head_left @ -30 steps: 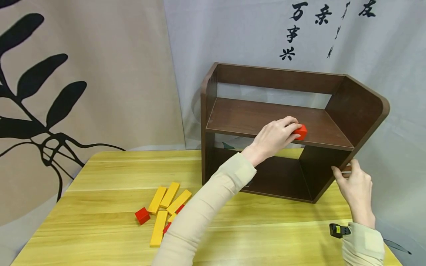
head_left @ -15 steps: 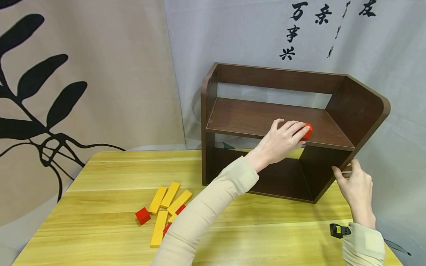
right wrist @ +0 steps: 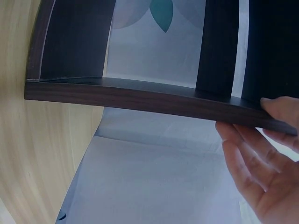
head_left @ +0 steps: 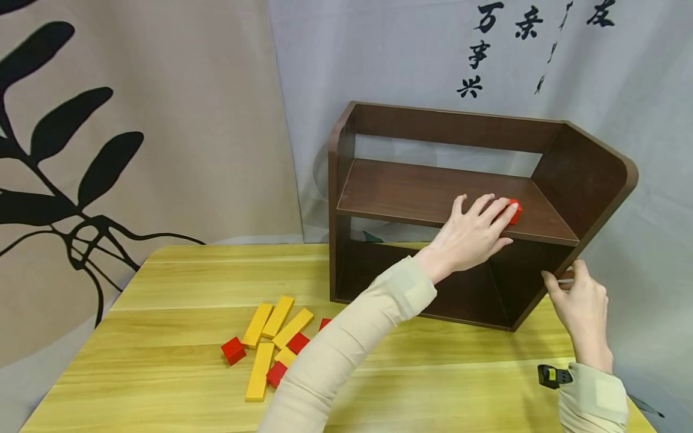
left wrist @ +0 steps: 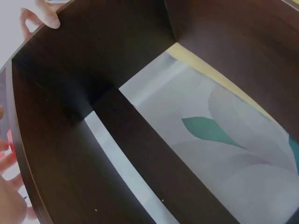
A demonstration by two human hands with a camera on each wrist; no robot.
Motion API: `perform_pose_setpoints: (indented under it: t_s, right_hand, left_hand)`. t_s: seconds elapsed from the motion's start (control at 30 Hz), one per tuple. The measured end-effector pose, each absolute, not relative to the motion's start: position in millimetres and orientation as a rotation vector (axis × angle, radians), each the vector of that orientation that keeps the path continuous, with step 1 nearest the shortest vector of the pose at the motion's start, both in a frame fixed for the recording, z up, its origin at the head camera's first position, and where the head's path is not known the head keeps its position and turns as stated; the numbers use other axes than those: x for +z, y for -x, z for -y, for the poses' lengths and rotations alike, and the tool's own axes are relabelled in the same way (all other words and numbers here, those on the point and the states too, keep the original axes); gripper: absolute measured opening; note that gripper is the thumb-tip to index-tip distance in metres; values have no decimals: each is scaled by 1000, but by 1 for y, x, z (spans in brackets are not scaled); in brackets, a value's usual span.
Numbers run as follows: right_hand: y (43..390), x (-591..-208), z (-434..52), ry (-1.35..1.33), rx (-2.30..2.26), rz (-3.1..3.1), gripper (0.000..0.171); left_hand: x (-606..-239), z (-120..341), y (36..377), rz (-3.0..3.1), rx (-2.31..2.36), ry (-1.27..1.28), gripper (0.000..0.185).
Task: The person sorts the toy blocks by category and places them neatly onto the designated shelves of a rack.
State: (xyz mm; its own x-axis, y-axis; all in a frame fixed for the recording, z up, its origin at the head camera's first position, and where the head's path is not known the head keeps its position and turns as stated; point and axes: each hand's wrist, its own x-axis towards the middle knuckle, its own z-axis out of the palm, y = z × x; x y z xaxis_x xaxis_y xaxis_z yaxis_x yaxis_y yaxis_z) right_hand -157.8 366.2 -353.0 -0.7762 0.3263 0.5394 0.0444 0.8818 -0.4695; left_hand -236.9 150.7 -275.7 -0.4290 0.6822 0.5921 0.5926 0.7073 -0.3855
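A dark brown two-tier shelf (head_left: 395, 187) stands at the back of the table. On its upper board, near the front edge, a red block (head_left: 517, 213) lies against the fingers of my left hand (head_left: 470, 237). That hand has its fingers spread and fairly straight, its thumb pointing right below the block. In the left wrist view only part of this hand (left wrist: 10, 203) shows, at the left edge. My right hand (head_left: 582, 310) grips the front edge of the shelf's right side panel; the right wrist view shows the thumb on one face and fingers (right wrist: 250, 149) on the other.
Several yellow blocks (head_left: 260, 371) and red blocks (head_left: 233, 350) lie loose on the wooden table (head_left: 178, 325), left of the left sleeve (head_left: 352, 355). The sleeve hides part of that pile. A printed curtain (head_left: 216, 120) hangs behind. A black device (head_left: 554, 376) sits on the right wrist.
My left hand has slid right along the upper board, and the red block has moved right with it. Its fingers have gone from pinching the block to spread. The right hand stays put.
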Motion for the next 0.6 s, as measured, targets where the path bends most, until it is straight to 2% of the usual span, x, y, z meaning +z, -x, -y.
perform_pose_setpoints:
  t_s: [0.3, 0.6]
  right_hand:
    - [157, -354, -368, 285, 593, 2429, 28]
    - [157, -354, -368, 260, 600, 2419, 28]
  left_hand:
    - [-281, -134, 230, 1962, 9, 1015, 39]
    - [-309, -69, 209, 1859, -133, 1106, 25]
